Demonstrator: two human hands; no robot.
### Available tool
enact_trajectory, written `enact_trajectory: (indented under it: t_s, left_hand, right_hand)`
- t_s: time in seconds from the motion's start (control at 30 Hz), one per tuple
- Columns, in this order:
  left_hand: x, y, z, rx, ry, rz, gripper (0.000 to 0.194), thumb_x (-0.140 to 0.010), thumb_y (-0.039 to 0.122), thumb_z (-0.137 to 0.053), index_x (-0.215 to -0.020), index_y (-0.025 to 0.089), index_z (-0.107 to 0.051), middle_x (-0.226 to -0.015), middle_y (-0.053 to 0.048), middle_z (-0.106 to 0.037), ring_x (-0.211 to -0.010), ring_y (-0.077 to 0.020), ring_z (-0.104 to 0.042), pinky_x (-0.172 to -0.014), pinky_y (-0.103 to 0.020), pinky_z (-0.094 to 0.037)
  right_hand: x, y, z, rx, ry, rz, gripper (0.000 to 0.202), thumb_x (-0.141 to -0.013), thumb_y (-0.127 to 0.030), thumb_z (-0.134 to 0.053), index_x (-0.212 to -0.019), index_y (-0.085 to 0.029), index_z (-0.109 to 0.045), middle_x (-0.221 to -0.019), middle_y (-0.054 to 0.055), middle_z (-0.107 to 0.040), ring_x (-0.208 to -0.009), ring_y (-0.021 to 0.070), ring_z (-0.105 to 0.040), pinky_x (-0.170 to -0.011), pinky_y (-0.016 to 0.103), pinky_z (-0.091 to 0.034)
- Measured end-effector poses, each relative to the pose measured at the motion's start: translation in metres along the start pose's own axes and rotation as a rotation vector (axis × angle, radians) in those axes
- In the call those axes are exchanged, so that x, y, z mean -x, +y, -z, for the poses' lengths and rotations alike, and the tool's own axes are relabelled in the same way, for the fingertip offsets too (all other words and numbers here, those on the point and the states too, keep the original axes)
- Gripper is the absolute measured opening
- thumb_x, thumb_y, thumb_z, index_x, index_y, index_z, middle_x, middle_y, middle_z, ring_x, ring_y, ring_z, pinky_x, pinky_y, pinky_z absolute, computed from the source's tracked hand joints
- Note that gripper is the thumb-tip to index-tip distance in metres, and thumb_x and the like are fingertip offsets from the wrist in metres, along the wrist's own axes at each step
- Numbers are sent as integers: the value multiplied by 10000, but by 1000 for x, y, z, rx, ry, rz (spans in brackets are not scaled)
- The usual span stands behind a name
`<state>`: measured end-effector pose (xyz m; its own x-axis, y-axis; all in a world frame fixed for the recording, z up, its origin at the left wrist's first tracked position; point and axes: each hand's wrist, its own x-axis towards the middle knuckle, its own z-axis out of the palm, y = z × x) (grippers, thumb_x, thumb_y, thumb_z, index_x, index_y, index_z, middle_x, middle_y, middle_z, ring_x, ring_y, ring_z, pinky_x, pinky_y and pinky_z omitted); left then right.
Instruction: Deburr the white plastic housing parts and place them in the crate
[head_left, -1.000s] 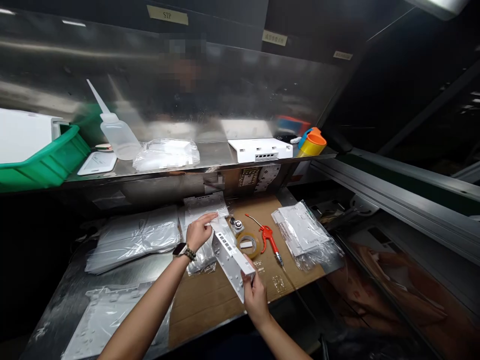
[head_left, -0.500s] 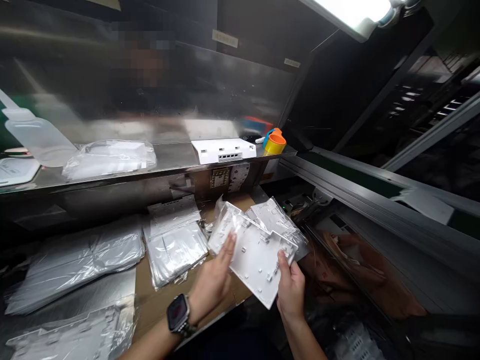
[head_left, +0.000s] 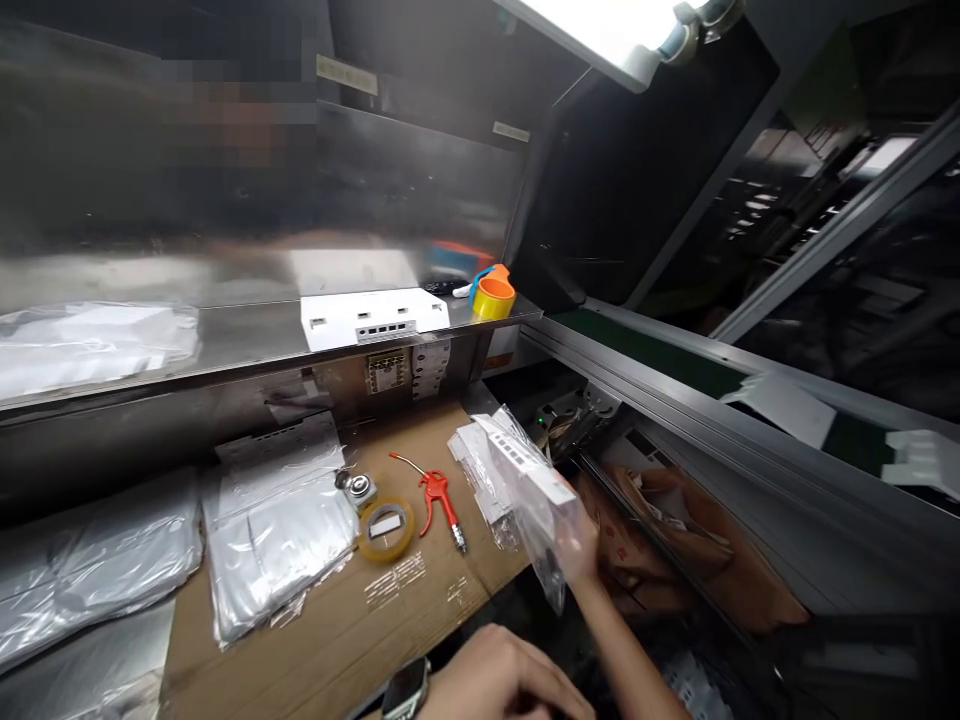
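The left hand (head_left: 491, 675) is nearest, on the near side of the red air gun (head_left: 441, 490); its fingers run toward the lower picture edge, so whether they are released or clenched cannot be told. The right hand (head_left: 581, 550), right of the air gun, grasps the near end of a white ported panel (head_left: 525, 460). Clear film (head_left: 551, 570) hangs about the panel; full enclosure cannot be confirmed. The step in hand appears to be one-handed handling of this panel; the next move calls for a firm grip through slippery film. Left of the air gun, a tape roll (head_left: 407, 535) encircles a small white block (head_left: 385, 529); farther left lies a clear bag stack (head_left: 277, 555), contents indistinct. Beyond the air gun, the shelf (head_left: 247, 335) carries a transparent bag (head_left: 112, 340) containing white material.
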<state>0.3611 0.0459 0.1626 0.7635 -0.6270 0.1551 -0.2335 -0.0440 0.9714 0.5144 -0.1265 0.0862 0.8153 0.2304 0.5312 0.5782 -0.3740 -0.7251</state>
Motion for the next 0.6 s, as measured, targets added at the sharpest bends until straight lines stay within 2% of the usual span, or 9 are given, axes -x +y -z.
enact_trajectory:
  t_s: [0.03, 0.1, 0.17, 0.23, 0.33, 0.43, 0.53, 0.6]
  left_hand:
    - [0, -8, 3, -10, 70, 119, 394, -929, 207, -549, -1250, 288, -761, -1218, 7, -781, -1091, -187, -741, -980, -248, -545]
    - [-4, -29, 10, -144, 221, 404, 487, -855, 197, -583, -1317, 284, -712, -1246, -7, -763, -1022, -208, -745, -960, -287, -551]
    - [-11, -56, 14, -273, 289, 638, 641, -817, 228, -618, -1456, 241, -586, -1398, -64, -673, -1097, -252, -716, -1023, -343, -519]
    - [-20, -82, 17, -317, 300, 757, 719, -806, 233, -611, -1511, 143, -503, -1502, -149, -570, -1231, -312, -659, -1085, -396, -478]
    - [-31, -111, 17, -313, 313, 842, 729, -805, 215, -577, -1509, 58, -476, -1566, -209, -481, -1380, -341, -554, -1161, -415, -408]
    - [-34, -130, 13, -284, 302, 885, 726, -818, 251, -563, -1511, 57, -472, -1616, -205, -423, -1440, -304, -497, -1198, -371, -365]
    - [-27, -150, 7, -164, 363, 868, 758, -820, 355, -563, -1514, 66, -463, -1660, -214, -352, -1413, -311, -526, -1178, -384, -403]
    - [-17, -164, 4, -51, 463, 828, 795, -792, 470, -593, -1481, 85, -493, -1656, -222, -357, -1358, -326, -576, -1149, -399, -443]
  right_hand:
    - [-15, 14, -2, 5, -62, 60, 380, -1036, -319, -462, -1227, -145, -740, -1245, 127, -763, -1203, 253, -718, -1034, 441, -593]
    - [-42, 41, -11, 14, -228, 188, 367, -1023, -274, -465, -1269, -228, -733, -1340, 85, -721, -1293, 256, -663, -1109, 479, -543]
    - [-61, 65, -21, 27, -395, 294, 379, -1013, -243, -456, -1255, -288, -744, -1368, 33, -708, -1345, 234, -622, -1153, 467, -508]
    - [-71, 87, -31, 51, -525, 356, 412, -999, -204, -446, -1271, -313, -735, -1384, 4, -699, -1372, 219, -596, -1172, 457, -488]
    - [-70, 115, -41, 104, -661, 372, 474, -955, -141, -472, -1335, -317, -694, -1432, 4, -666, -1407, 226, -560, -1201, 471, -447]
    - [-60, 130, -46, 165, -749, 322, 561, -873, -192, -647, -1429, -266, -626, -1537, 82, -568, -1456, 300, -499, -1228, 520, -394]
    - [-58, 129, -45, 202, -824, 281, 838, -700, -349, -862, -1476, -216, -576, -1589, 151, -493, -1444, 371, -499, -1173, 518, -459]
    - [-75, 122, -34, 218, -849, 274, 905, -636, -394, -900, -1466, -223, -584, -1592, 134, -494, -1445, 363, -500, -1133, 476, -503]
